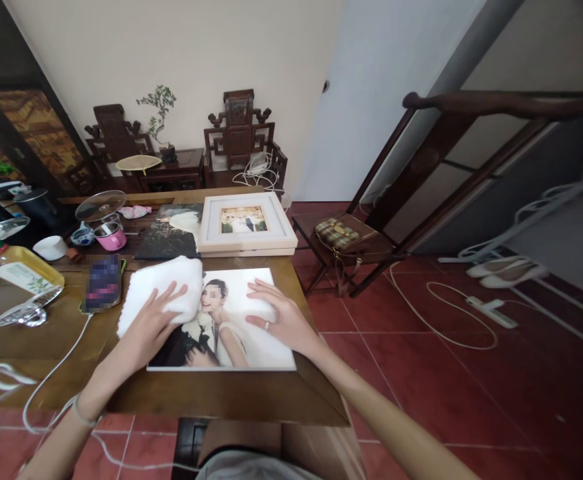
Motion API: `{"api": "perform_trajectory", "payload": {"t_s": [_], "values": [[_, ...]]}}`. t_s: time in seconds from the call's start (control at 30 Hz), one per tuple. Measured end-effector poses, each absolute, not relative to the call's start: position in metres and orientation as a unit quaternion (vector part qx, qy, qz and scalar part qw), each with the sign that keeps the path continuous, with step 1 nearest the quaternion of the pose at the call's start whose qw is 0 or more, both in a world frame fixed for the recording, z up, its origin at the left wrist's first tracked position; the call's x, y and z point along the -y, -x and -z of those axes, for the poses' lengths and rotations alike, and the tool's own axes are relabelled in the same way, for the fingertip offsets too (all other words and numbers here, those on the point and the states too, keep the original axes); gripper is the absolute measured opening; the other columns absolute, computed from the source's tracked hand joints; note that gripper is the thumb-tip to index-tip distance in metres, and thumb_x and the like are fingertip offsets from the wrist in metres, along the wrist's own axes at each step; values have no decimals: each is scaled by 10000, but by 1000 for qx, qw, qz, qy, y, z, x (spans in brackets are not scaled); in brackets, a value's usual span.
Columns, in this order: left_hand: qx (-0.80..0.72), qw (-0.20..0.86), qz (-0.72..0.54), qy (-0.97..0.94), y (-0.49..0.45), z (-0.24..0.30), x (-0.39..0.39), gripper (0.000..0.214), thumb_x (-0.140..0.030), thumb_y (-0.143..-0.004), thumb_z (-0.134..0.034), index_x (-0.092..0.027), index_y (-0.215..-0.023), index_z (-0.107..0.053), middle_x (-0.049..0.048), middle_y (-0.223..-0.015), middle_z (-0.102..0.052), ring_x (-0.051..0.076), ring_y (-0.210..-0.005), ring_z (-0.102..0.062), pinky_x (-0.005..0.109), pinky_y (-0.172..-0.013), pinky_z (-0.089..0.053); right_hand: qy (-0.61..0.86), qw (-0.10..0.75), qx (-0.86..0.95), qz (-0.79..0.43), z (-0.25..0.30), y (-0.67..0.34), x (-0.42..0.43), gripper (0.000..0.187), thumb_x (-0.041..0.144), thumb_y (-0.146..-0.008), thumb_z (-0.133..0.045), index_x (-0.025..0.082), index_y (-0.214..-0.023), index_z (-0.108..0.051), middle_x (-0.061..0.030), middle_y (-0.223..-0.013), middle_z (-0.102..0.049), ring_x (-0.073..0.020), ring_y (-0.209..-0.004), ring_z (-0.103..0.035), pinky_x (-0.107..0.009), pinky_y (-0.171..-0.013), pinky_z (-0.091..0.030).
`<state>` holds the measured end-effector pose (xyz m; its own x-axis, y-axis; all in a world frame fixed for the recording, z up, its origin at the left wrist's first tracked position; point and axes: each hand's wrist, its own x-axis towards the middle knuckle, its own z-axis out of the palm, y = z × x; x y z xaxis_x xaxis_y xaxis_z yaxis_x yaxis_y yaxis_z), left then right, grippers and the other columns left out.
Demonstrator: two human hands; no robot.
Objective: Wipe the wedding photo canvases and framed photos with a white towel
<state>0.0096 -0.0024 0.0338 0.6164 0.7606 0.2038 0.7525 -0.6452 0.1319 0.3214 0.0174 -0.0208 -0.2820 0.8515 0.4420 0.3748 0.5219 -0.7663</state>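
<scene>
A large photo print (231,343) of two people, one in a white dress, lies flat near the front edge of the wooden table. My left hand (154,320) rests with spread fingers on a folded white cloth (166,283), which covers the print's upper left part and overhangs its left side. On the right part of the print lies my right hand (284,320), palm down, fingers apart, a ring on one finger. Nothing shows in its grasp.
Behind the print are stacked light frames (284,230) and a dark photo panel (158,233). A phone (102,285) with a white cable, an oil bottle (26,267), a metal clip (31,308) and a pink cup (111,238) stand left. A chair (371,240) holds a plaid bag (336,232).
</scene>
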Motion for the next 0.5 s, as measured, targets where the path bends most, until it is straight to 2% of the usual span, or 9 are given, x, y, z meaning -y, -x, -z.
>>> {"api": "perform_trajectory", "payload": {"t_s": [0.1,0.17,0.23,0.33,0.4,0.5], "values": [[-413,32,-124,-902,-2,-30,46,285,-186,-969,-375,-206,-962,-660,47,-1539,-370,228,-1473,-202,523,-1181,-237,408,438,754,-269,20,-321,-16,315,281,-780,-753,237,-1084,-683,-109,-1304,-630,-274,-1319,-487,-504,-1099,-400],[-418,43,-93,-903,5,-20,68,276,-189,-938,-416,-254,-991,-678,-3,-1553,-335,242,-1464,-228,517,-1187,-224,406,440,755,-268,20,-321,-16,309,284,-784,-748,245,-1084,-683,-104,-1306,-629,-273,-1320,-486,-506,-1100,-398],[-398,64,-67,-913,11,-8,82,345,-185,-879,-474,-302,-1154,-647,-3,-1499,-421,235,-1409,-363,458,-1168,-298,402,445,755,-267,21,-321,-16,299,285,-788,-742,243,-1079,-685,-105,-1303,-631,-274,-1318,-488,-508,-1101,-397],[-377,94,-39,-921,6,-5,91,593,-130,-820,-488,-307,-1387,-480,14,-1445,-489,208,-1334,-476,399,-1122,-383,401,446,755,-265,22,-321,-17,300,278,-787,-739,242,-1081,-686,-107,-1303,-631,-276,-1316,-490,-511,-1099,-397],[-386,88,-46,-917,-6,-17,92,541,-88,-848,-440,-298,-1338,-528,12,-1496,-420,206,-1384,-402,429,-1145,-345,401,443,757,-264,22,-321,-17,315,274,-779,-746,246,-1087,-687,-101,-1307,-628,-277,-1319,-487,-510,-1100,-396],[-386,61,-83,-917,-26,-39,78,355,-84,-920,-374,-228,-1064,-666,27,-1555,-326,222,-1461,-233,488,-1178,-260,401,437,763,-259,20,-322,-17,354,284,-757,-767,247,-1100,-688,-98,-1306,-630,-280,-1322,-483,-510,-1100,-395]]}}
